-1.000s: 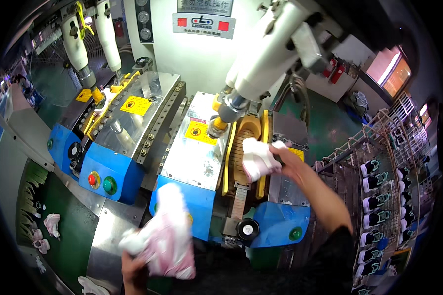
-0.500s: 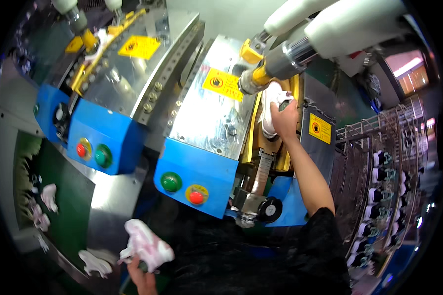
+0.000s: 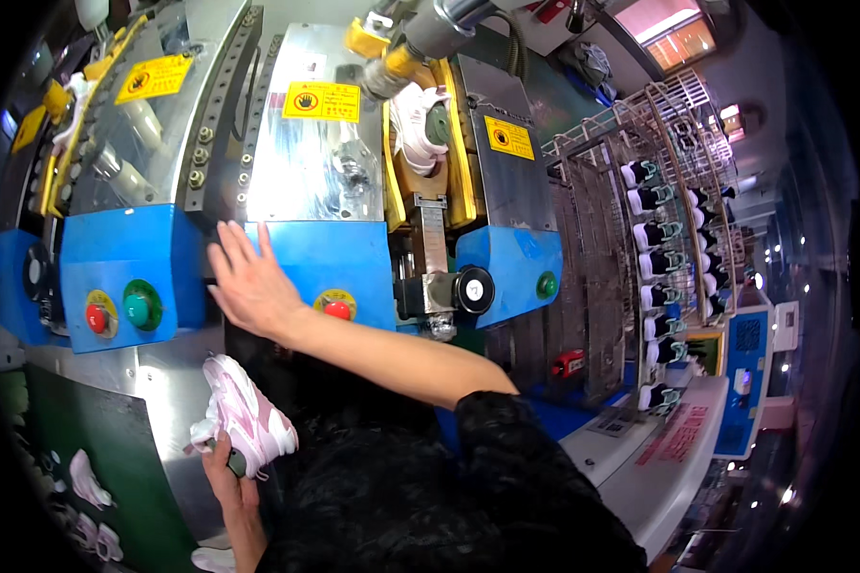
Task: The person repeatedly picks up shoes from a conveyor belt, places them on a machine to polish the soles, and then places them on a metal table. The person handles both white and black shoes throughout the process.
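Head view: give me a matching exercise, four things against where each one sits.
Things:
1. Pink sneaker
2. Right hand
3. White shoe
4. Green round button

Places:
A. Clamped up in the machine between yellow guides
B. Flat on the blue panel
C. Held in the left hand
D. Beside a red button, left blue panel

Pairs: 1-C, 2-B, 3-A, 4-D

2 hands: left hand gripping 1 pink-white sneaker, right hand flat on the blue machine panel. Btns near right hand: 2 red, 2 green; 3 yellow warning stickers above. 1 more sneaker in the press up-right of right hand; approx. 3 loose ones left of left hand.
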Available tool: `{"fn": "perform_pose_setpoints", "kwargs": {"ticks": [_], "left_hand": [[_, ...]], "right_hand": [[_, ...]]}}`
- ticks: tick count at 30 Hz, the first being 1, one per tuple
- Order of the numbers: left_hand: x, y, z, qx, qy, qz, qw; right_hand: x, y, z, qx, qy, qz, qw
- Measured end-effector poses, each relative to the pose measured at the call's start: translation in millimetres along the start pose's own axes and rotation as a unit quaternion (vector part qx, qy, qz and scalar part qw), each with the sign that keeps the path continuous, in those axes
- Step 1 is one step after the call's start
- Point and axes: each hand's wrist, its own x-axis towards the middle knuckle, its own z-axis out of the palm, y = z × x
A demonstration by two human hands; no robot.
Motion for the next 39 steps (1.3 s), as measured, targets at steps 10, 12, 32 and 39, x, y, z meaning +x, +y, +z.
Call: {"fn": "perform_pose_setpoints", "kwargs": {"ticks": [10,12,32,39], "left_hand": [[-133,35,-116,-0.094,0.167,0.182,0.964],[-142,4,-150,-0.038,0.288,0.237,0.927],[-188,-45,-510,0.075,0.457,0.194,0.865],[-189,144,-528,0.169,0.147,0.137,0.965]], "right_hand": [[-152,-202,62,0.447,-0.194,0.042,0.872],[-185,-214,65,0.425,-0.294,0.026,0.856],[-233,-439,220,0.366,-0.475,0.200,0.775],[-209,-496,109,0.626,-0.249,0.320,0.666]]}}
